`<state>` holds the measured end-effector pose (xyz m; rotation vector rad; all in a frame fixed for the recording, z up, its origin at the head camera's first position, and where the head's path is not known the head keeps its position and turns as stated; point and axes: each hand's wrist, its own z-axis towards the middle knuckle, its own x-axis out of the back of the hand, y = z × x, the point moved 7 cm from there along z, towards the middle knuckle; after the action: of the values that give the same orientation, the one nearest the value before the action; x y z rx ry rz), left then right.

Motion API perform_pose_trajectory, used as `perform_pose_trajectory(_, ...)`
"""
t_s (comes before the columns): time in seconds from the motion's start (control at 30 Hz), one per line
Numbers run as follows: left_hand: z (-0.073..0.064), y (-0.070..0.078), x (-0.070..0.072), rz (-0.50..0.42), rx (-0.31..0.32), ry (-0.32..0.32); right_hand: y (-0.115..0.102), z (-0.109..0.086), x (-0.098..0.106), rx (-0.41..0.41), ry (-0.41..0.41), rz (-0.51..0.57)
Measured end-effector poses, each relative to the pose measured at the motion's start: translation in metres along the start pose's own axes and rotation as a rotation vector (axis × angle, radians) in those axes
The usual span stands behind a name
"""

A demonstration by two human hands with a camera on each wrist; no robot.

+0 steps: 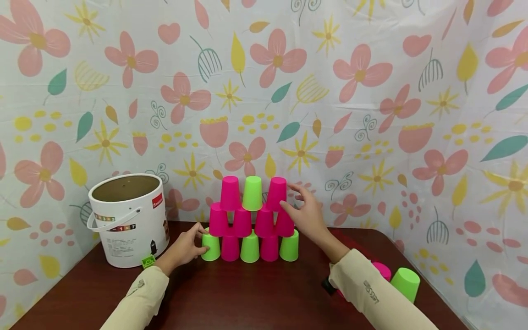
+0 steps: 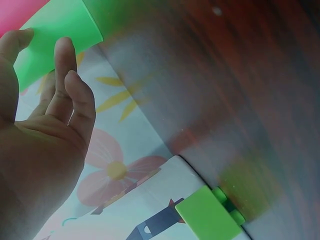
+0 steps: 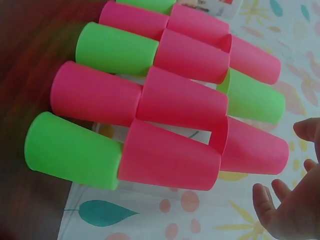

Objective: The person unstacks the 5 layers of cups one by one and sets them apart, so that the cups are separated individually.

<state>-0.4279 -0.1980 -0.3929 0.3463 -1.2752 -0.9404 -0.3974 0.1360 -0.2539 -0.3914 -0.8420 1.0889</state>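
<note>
Dark table [image 1: 247, 293] beneath three-tiered pink and green cups [image 1: 242, 223]

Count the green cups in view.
5: in the stack, the bottom-left cup, bottom-middle cup, bottom-right cup and top-middle cup; plus an outlying cup beside the right sleeve. That sleeve may hide others.

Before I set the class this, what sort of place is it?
Probably a makeshift indoor play corner: a patterned backdrop hangs behind a table holding stacked cups and a bucket.
</note>
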Motion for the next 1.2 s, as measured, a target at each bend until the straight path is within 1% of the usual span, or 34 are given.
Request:
perform_pose_trajectory(0.13,-0.001,0.0,0.0,-0.003,0.006,0.013,-0.002,0.011,-0.008,0.032,-0.009,-0.046)
perform_pose_trajectory(0.3,0.0,-0.002,-0.003,-0.001,0.007,-0.004,0.004,0.018,-0.017,0.057,-0.054,-0.111)
perform_pose_trajectory(0.4,0.001,-0.002,-0.005,-0.002,0.004,-0.017,0.009,0.02,-0.019,0.039,-0.082,-0.11)
perform_pose_trajectory(0.47,0.001,-0.002,-0.004,-0.005,0.002,-0.012,0.011,0.021,-0.02,0.012,-0.09,-0.09)
perform_pose_trajectory(0.57,0.001,-0.002,-0.002,-0.003,0.02,-0.002,0.012,0.021,-0.021,-0.032,-0.102,-0.06)
perform_pose_trajectory(0.7,0.001,-0.003,0.0,-0.002,0.032,0.003,0.014,0.022,-0.023,-0.059,-0.113,-0.049)
perform_pose_trajectory(0.87,0.002,-0.003,-0.001,-0.003,0.016,0.0,0.013,0.019,-0.02,-0.043,-0.094,-0.045)
perform_pose_trajectory(1.03,0.003,-0.003,0.0,-0.007,0.03,0.018,0.007,0.01,-0.013,-0.008,-0.09,-0.038)
perform_pose_trajectory(1.2,0.002,-0.004,0.0,-0.003,0.043,0.02,0.002,-0.002,-0.004,0.018,-0.088,-0.013)
